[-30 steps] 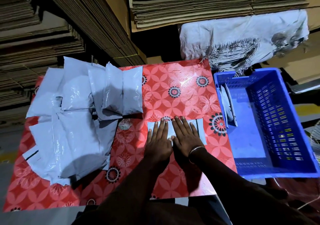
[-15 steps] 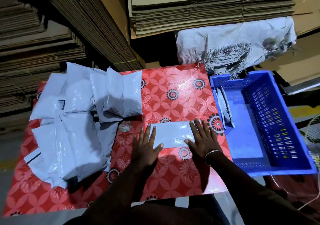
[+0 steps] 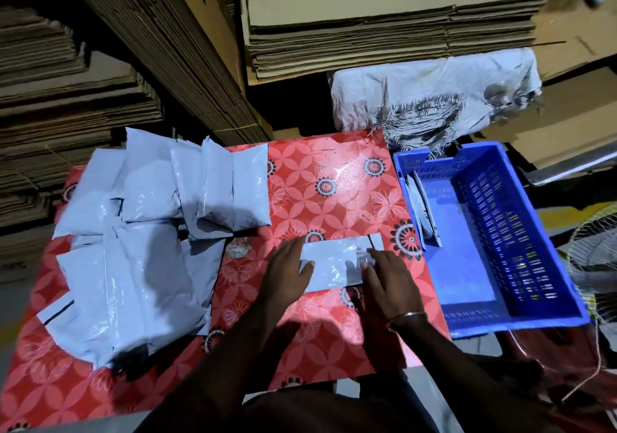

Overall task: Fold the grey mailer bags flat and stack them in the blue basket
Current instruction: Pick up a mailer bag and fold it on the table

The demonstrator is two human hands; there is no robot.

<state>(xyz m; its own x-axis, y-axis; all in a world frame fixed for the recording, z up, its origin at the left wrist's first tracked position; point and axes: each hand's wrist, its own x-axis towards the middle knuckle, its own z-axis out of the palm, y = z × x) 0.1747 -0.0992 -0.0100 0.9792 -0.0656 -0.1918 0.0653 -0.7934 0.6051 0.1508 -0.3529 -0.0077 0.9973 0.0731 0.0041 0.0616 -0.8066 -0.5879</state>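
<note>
- My left hand (image 3: pixel 289 274) lies flat on the left end of a small grey mailer bag (image 3: pixel 334 264); the fingers are straight and spread, pressing the bag down on the counter (image 3: pixel 334 178).
- My right hand (image 3: pixel 387 279) is on the right end of the same bag. Its fingers bend over the edge there, but the picture is blurred at this place, so I cannot tell if they pinch the plastic or only press on it.
- This bag is folded into a narrow strip and lies flat on the red flowered cover of the counter, at the near right part, between my two hands.
- On the left half of the counter there is a loose pile of grey mailer bags (image 3: pixel 143 242), not yet folded, overlapping each other.
- The blue basket (image 3: pixel 521 239) stands just beside the right edge of the counter. Inside it, folded grey bags (image 3: pixel 421 209) lean against its left wall.
- On my right wrist I wear a thin metal bangle (image 3: pixel 407 315).
- Behind the counter, on the far side, are tall stacks of flat cardboard (image 3: pixel 367 21) and a white cloth (image 3: pixel 434 95) with a dark print.
</note>
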